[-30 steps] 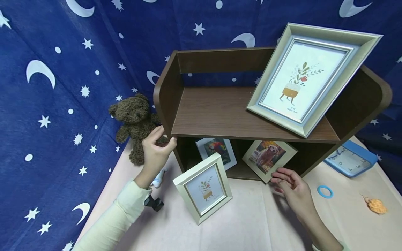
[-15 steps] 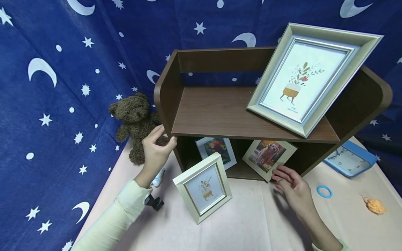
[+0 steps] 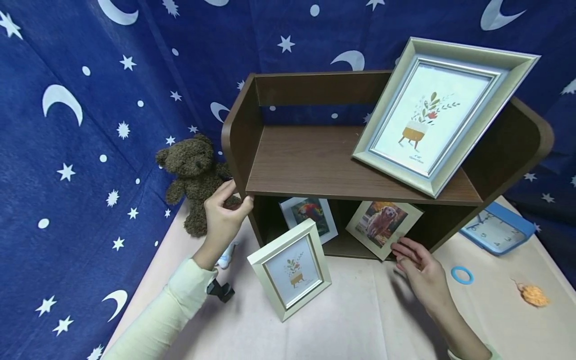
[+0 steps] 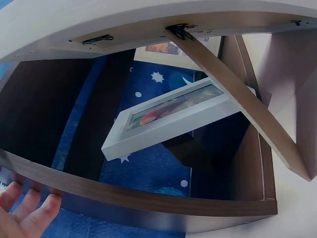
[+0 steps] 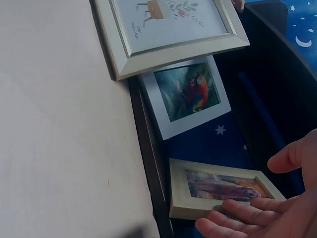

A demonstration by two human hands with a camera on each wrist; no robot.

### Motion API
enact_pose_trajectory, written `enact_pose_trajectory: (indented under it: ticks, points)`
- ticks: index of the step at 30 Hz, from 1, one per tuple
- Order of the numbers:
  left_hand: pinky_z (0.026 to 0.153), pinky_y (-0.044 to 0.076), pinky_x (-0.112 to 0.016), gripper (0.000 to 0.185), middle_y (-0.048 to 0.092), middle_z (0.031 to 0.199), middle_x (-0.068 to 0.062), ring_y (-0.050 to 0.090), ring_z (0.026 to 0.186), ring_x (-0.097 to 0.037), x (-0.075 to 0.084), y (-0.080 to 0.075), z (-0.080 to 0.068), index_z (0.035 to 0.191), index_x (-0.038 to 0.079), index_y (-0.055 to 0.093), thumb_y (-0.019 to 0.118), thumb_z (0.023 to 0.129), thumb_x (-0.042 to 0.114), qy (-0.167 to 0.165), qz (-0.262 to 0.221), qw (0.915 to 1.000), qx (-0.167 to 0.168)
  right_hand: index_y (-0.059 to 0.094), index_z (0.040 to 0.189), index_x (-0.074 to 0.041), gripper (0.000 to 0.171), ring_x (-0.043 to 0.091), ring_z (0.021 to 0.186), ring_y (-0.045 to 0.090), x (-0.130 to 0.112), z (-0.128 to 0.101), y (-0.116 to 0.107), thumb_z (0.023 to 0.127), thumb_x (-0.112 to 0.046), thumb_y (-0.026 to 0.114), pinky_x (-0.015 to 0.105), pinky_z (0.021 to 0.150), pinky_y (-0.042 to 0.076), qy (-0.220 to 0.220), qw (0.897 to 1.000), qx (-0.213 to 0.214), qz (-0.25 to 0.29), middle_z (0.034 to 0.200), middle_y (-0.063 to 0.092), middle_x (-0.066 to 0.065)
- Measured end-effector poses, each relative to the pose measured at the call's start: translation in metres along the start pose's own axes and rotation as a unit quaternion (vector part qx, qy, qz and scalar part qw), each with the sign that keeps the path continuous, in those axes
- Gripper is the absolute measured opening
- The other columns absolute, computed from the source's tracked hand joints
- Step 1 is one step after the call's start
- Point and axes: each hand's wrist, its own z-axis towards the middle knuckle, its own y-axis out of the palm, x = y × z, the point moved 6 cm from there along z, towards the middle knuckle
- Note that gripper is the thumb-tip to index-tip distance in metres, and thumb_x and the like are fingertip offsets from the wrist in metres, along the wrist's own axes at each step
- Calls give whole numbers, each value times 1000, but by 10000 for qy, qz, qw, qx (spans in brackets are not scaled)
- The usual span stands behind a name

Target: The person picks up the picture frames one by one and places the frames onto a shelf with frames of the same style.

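Observation:
A dark brown two-tier shelf (image 3: 297,160) stands on the table. My left hand (image 3: 225,212) grips its left side panel near the front, thumb at the front edge; in the left wrist view, fingertips (image 4: 49,203) touch the panel's outer face. On the lower tier, a cream picture frame with a dog photo (image 3: 360,227) leans tilted. My right hand (image 3: 420,270) is beside it, fingertips right at its lower right edge, thumb apart in the right wrist view. A white frame with a parrot picture (image 3: 331,235) also leans on the lower tier.
A large silvery frame (image 3: 396,95) leans tilted on the upper tier. Another cream frame (image 3: 265,260) stands in front. A brown teddy bear (image 3: 191,160) sits left of the shelf; a blue clock (image 3: 517,245), a blue ring (image 3: 462,275) and a fuzzy orange piece (image 3: 534,296) lie right.
Both hands stay nearly in place; the right fingertips sit slightly farther right along the dog photo frame's edge. The shelf's right side and things there appear shifted slightly left.

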Motion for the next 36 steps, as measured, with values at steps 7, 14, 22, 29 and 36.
enact_pose_trajectory:
  ticks: [7, 14, 22, 29, 36]
  points:
    - [71, 60, -17, 39, 72, 113, -11, 66, 94, -5, 5, -1, -4, 126, 13, 70, 71, 88, 6, -390, 301, 9983, -324, 47, 134, 17, 38, -13, 103, 63, -5, 2, -7, 101, -1, 50, 9, 78, 55, -219, 9990, 61, -378, 113, 67, -27]
    - [77, 60, -17, 44, 72, 116, -16, 69, 101, -12, 18, -9, -16, 133, 6, 62, 70, 90, 4, -310, 595, 9969, -401, 58, 121, 14, 25, 2, 92, 73, -35, -4, -31, 98, 7, 50, 17, 72, 60, -818, 9932, 717, 417, 109, 75, -10]
    - [81, 59, -17, 27, 76, 101, -19, 73, 94, -6, 36, -19, -44, 116, -6, 64, 62, 89, -6, 158, 630, 9973, 352, 58, 105, 27, 20, 16, 78, 76, -80, -13, -78, 88, 18, 53, 19, 66, 61, -2998, 9016, 2736, 1494, 94, 77, 17]
    - [78, 59, -18, 28, 75, 102, -17, 72, 94, -7, 30, -14, -96, 121, 0, 65, 59, 93, -3, -569, 349, 9976, -196, 58, 122, 15, 39, 14, 103, 70, -95, -8, -89, 83, 12, 59, 9, 79, 56, -3012, 8867, 3477, 453, 115, 69, 9]
    - [84, 60, -24, 47, 66, 125, -22, 67, 106, -5, 12, 3, -130, 142, 2, 51, 58, 95, 2, -1974, -550, 9725, -1108, 57, 127, 10, 47, 15, 109, 68, -80, 8, -88, 80, 13, 64, 9, 80, 56, -2742, 9060, 3204, 366, 120, 67, 8]
